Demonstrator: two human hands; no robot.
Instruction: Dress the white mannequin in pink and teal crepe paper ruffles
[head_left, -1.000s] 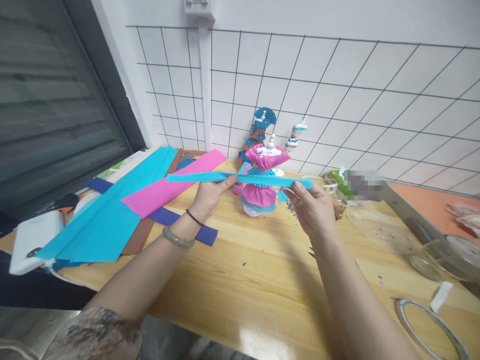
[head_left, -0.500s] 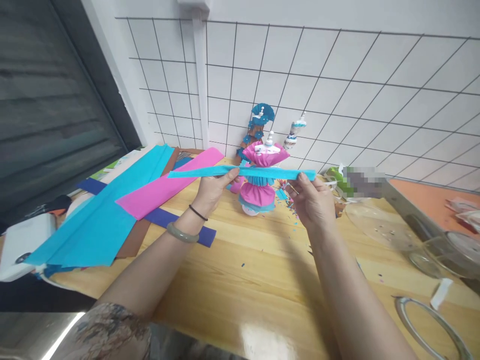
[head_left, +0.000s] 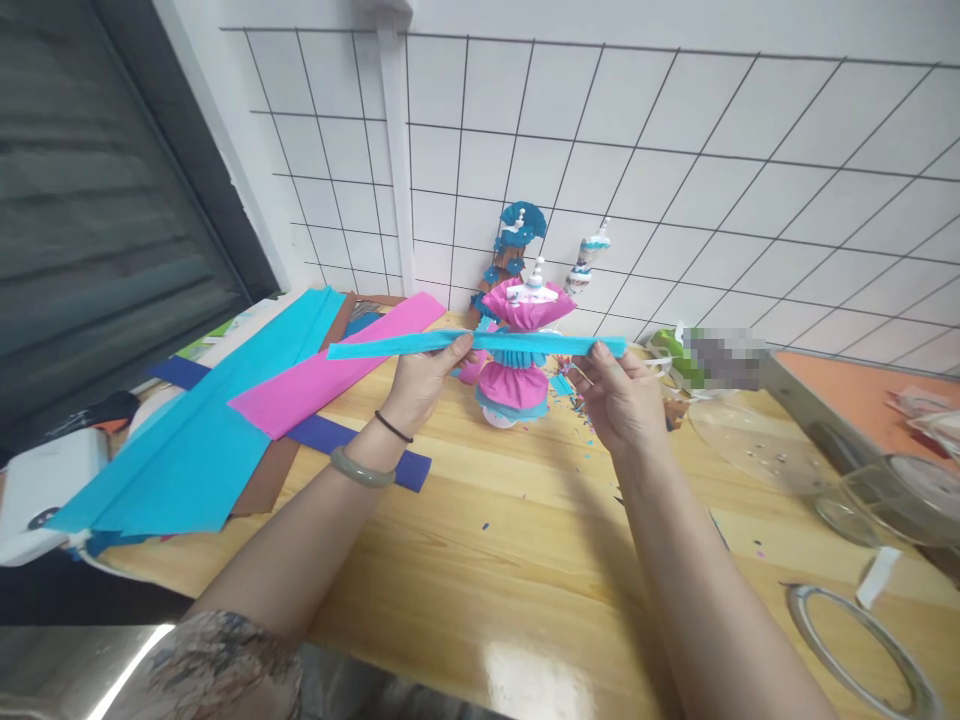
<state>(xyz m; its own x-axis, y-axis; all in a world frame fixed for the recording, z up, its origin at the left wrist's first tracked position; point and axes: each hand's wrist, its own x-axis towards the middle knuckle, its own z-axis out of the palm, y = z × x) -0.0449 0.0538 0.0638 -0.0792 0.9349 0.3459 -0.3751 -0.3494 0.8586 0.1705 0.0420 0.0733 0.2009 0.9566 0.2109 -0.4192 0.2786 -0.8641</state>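
A narrow blue crepe paper strip [head_left: 536, 345] is stretched level between my two hands, above the table. My left hand [head_left: 429, 375] pinches it near its middle, and a loose length runs on past that hand to the left. Close to the strip's right end, my right hand [head_left: 619, 395] grips it between thumb and fingers. Just behind the strip stands a small dress figure [head_left: 514, 385] with tiers of pink and blue ruffles and a white bodice on top; the strip covers part of it.
Blue crepe sheets [head_left: 202, 430], a pink sheet [head_left: 337, 370] and a dark blue strip [head_left: 375, 455] lie at left. Two more decorated figures [head_left: 517, 235] stand by the tiled wall. At right are a clear container [head_left: 892, 500], a tape ring [head_left: 862, 640] and paper scraps.
Both hands still hold the strip in the same way. The whole view has shifted very slightly; nothing else visibly differs.
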